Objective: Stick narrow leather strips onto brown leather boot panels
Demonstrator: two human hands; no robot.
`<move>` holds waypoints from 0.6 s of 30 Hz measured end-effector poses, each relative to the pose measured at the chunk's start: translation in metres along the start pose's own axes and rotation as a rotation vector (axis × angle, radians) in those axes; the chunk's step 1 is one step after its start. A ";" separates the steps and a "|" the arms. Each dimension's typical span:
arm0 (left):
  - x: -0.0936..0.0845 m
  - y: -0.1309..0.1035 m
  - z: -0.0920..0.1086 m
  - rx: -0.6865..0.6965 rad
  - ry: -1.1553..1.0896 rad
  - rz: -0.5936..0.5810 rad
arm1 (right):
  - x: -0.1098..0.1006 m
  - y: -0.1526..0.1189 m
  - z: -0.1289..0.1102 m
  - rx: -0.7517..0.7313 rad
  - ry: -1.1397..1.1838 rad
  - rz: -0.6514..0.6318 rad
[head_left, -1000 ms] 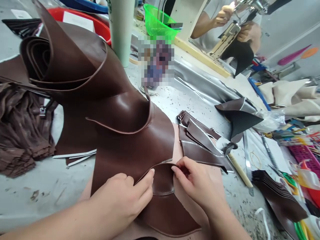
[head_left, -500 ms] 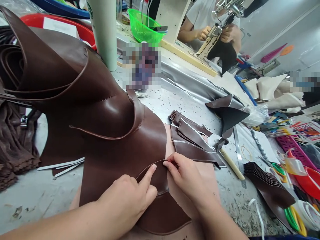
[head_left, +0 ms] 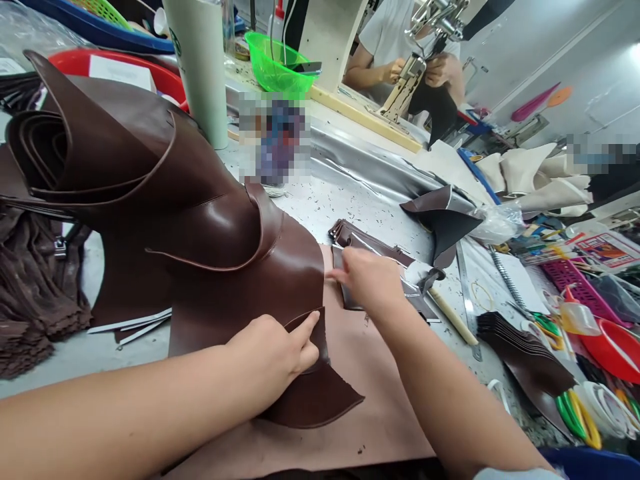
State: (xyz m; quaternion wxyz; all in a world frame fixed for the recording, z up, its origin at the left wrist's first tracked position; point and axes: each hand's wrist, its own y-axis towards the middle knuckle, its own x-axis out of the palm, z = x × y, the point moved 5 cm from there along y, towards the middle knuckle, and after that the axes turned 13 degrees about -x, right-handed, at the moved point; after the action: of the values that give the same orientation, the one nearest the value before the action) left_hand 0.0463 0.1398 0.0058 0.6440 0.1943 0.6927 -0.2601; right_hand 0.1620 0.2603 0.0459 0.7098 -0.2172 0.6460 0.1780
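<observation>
A large brown leather piece (head_left: 240, 287) lies over a pinkish board (head_left: 360, 373), its far part rolled up at the left. My left hand (head_left: 280, 353) presses its extended index finger on the edge of a curved seam near the board's middle. Beyond it, my right hand (head_left: 367, 277) is over the near end of a stack of narrow brown leather pieces (head_left: 390, 257). Its thumb points left, and its other fingers are curled and mostly hidden, so what they hold, if anything, cannot be made out.
A hammer with a pale handle (head_left: 453, 317), a metal ruler (head_left: 470, 293) and stacked dark leather strips (head_left: 520, 347) lie at the right. A pale green tumbler (head_left: 200, 73) and a green basket (head_left: 280, 70) stand at the back. Across the table, a person works at a sewing machine (head_left: 410, 80).
My right hand has left the seam edge and moved away from me to the narrow leather pieces. My left index finger stays on the leather, whose near flap has shifted. The view has moved slightly.
</observation>
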 end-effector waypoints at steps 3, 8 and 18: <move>-0.001 0.009 0.004 -0.025 0.008 -0.070 | -0.006 -0.018 0.021 0.104 0.079 0.184; -0.006 0.020 0.001 -0.040 -0.045 0.039 | 0.019 -0.051 0.030 -0.051 0.255 0.096; -0.047 -0.052 -0.084 -0.764 -0.102 0.731 | 0.024 -0.119 0.009 -0.249 0.467 -0.054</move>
State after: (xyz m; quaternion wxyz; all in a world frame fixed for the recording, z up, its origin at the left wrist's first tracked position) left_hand -0.0472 0.1532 0.0607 0.7503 0.1619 0.5930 0.2430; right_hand 0.2357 0.1639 0.0321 0.5138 -0.3551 0.7595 0.1821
